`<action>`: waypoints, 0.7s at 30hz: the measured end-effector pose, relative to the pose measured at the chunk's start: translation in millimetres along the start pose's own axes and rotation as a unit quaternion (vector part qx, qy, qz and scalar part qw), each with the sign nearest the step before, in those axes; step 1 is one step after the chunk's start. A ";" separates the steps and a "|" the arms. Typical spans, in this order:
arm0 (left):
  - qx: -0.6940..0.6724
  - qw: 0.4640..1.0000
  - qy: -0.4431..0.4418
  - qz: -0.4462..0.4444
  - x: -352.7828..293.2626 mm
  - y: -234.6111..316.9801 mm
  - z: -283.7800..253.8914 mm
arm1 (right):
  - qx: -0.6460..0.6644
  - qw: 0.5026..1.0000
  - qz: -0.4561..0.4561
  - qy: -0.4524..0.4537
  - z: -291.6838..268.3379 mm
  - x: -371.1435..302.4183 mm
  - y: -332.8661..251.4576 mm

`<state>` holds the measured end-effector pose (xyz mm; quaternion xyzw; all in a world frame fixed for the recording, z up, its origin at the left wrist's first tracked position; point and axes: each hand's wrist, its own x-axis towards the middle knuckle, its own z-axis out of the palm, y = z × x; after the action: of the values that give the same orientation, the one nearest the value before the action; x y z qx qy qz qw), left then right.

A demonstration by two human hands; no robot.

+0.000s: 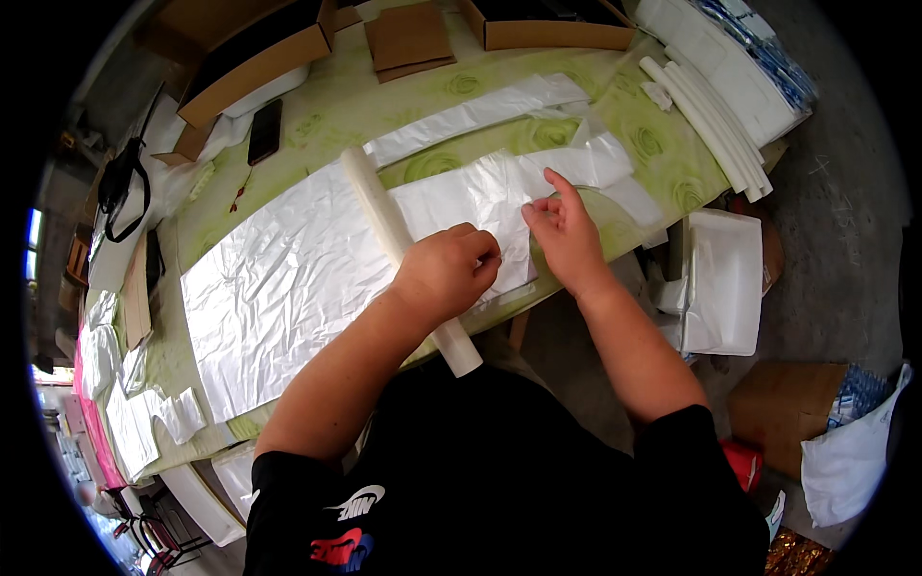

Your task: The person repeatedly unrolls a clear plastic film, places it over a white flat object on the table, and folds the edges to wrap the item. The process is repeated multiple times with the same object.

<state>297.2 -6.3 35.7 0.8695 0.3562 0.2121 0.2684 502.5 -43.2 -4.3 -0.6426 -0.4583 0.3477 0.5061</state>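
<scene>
A stack of white plastic bags (279,278) lies flat on the table, wrinkled, with strap-like handle ends (480,110) stretching to the right. Across it rests a white tube (375,202), its near end jutting past the table edge toward me. My left hand (447,269) is closed in a pinch over the bags, just right of the tube; what its fingers grip is hidden. To its right, my right hand (569,230) hovers at the bags' near right part. Its index finger and thumb are apart, the thumb tip close to the film.
A dark phone (265,132) lies at the far left. Cardboard boxes (547,34) line the back. More white tubes (711,125) are bundled at the right edge of the green-patterned tablecloth (663,158). A white bin (725,283) stands right, below table height.
</scene>
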 end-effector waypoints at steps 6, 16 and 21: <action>-0.170 0.980 0.036 -0.092 -5.8 1.5 -4.6 | -0.074 0.980 -0.182 -0.011 20.5 6.1 -29.6; -0.531 0.770 0.210 -0.285 -72.0 -63.6 -96.8 | -0.089 0.867 -0.439 -0.217 59.7 -61.5 -79.1; -0.254 0.831 0.242 -0.432 -133.4 -129.8 -134.3 | -0.076 0.889 -0.391 -0.226 61.1 -77.4 -51.5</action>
<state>68.7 16.4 34.7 0.4491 0.6827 0.3615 0.4490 408.5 -92.3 29.3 -0.3524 -0.7991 0.2216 0.4338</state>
